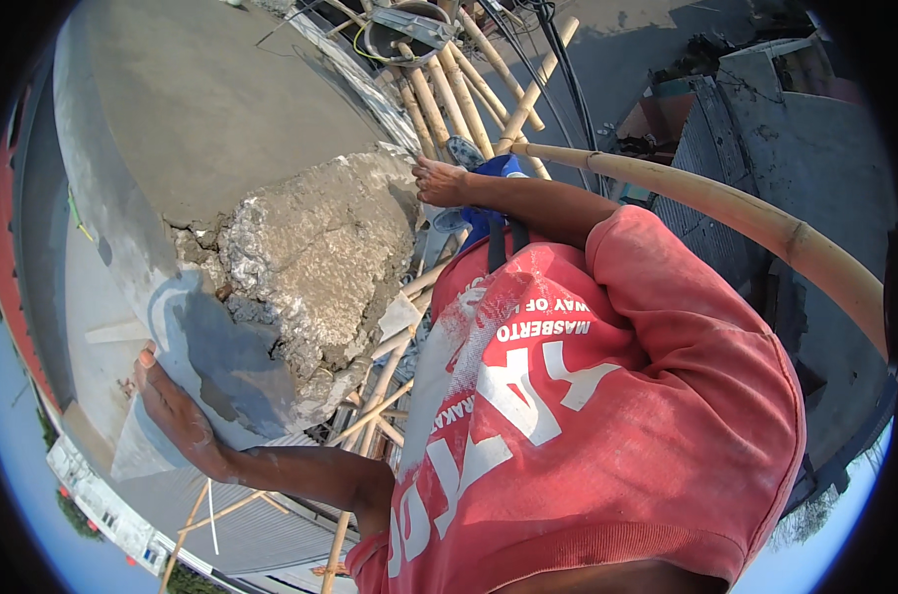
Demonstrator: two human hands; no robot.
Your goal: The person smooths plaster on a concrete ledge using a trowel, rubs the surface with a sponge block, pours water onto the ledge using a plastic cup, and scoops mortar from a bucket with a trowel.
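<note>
My right hand (440, 182) is closed at the near right end of a rough mound of wet mortar (320, 247), its fingers curled; a thin dark edge shows by the fingertips, but what it grips is hidden. At the lower left, my left hand (172, 408) is stretched out against the grey rendered wall (122, 267), thumb apart from the fingers, with some fingers partly out of sight. A pale flat strip (117, 332) lies just above that hand. The mortar sits on a smooth grey slab (231, 99), with a darker wet patch (236, 371) on the side toward my left arm.
Several bamboo poles (449, 94) form scaffolding beneath my feet, and a thick bamboo pole (726, 198) arcs past on the right. A bucket (399, 35) with a grey tool across it stands at the top. Dark cables (568, 89) hang beside the poles. Corrugated roofs (241, 530) lie below.
</note>
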